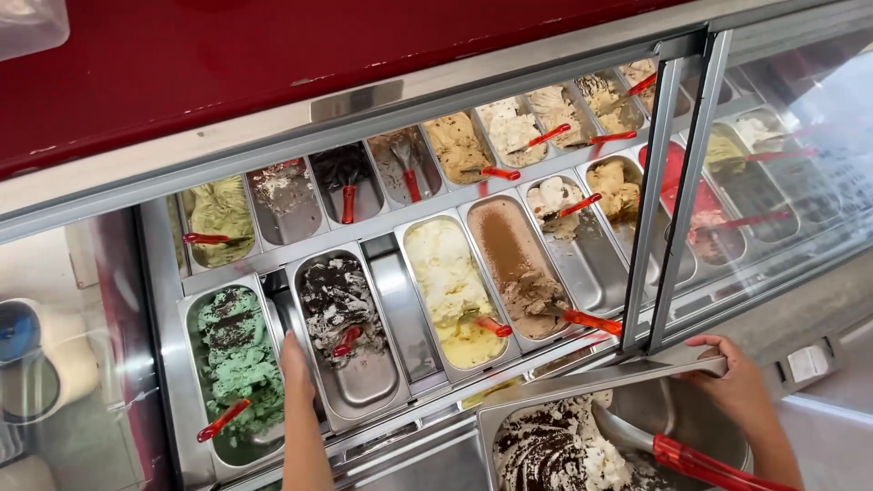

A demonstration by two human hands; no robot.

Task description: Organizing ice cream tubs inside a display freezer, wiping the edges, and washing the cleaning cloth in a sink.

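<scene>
Two hands in view, both the wearer's. Left hand (293,356) reaches up into the display freezer (227,150), fingers extended and flat, resting on the divider rim between the mint-chip tub (238,364) and the cookies-and-cream tub (350,341). It touches the near-left edge of the cookies-and-cream tub; not closed around anything that I can see, fingertips partly hidden by the rim.

Right hand (741,386) is clamped on the far-right rim of a steel pan (582,386) held below the case opening, thumb over the top edge, fingers under. So the pan hangs to the left of that grip and toward the camera, tilted slightly. Pan holds white ice cream with dark cookie crumbs, piled on its left half; a red-handled scoop (700,464) lies in it, handle pointing lower right, just beside the right wrist but not held.

Left hand and pan are apart: the pan sits lower right of the left forearm, the cookies-and-cream tub directly above the pan's left corner.

Around: yellow tub (450,286) and chocolate tub (514,264) to the right of an empty slot, each with a red scoop. Sliding glass door (673,191) is pushed right, its frame standing just above the right hand.
</scene>
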